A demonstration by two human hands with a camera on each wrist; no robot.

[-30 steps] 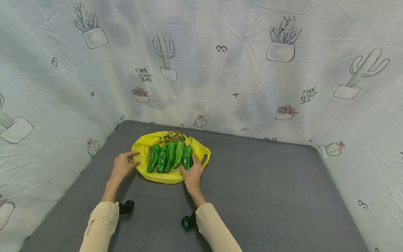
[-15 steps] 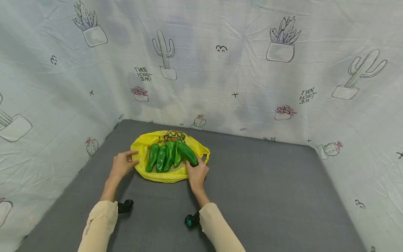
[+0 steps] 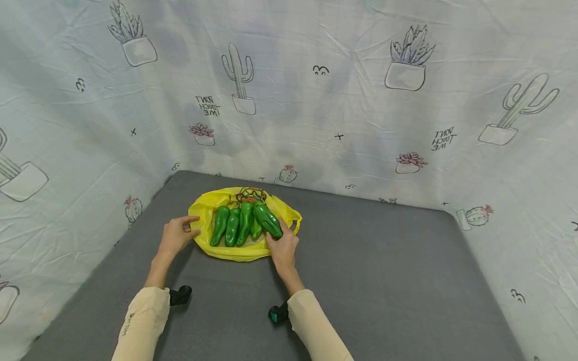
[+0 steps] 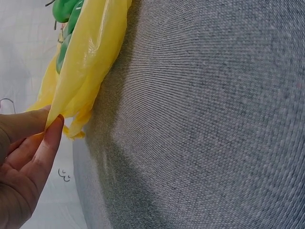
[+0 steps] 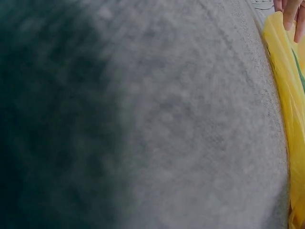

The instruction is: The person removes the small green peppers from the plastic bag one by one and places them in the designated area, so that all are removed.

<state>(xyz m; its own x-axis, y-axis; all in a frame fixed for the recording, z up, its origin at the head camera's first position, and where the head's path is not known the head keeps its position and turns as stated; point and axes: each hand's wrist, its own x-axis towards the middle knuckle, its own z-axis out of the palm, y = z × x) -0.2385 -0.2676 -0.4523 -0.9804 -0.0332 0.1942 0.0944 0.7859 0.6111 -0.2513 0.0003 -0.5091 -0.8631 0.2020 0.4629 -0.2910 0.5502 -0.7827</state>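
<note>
A yellow plastic bag (image 3: 241, 254) lies spread on the grey table, with several green peppers (image 3: 220, 225) side by side on it. My left hand (image 3: 175, 236) pinches the bag's left edge between thumb and fingers; the left wrist view shows the thin plastic (image 4: 90, 52) caught at the fingertips. At the bag's right side, my right hand (image 3: 284, 248) holds the near end of the rightmost pepper (image 3: 265, 218) between thumb and fingers. That pepper slants across its neighbour (image 3: 256, 230), covering most of it. In the right wrist view, fingers touch the bag's edge (image 5: 281, 62).
A bundle of dark stems or print (image 3: 250, 194) shows at the bag's back edge; it is too small to tell which. The bag's handle loop (image 3: 296, 224) sticks out right. Grey table (image 3: 384, 265) extends to the right, and a patterned cloth (image 3: 289, 90) hangs behind.
My right hand has shifted slightly right and turned the rightmost pepper from nearly straight to a slant, its far end now leaning left over the neighbouring pepper. The left hand has stayed put.
</note>
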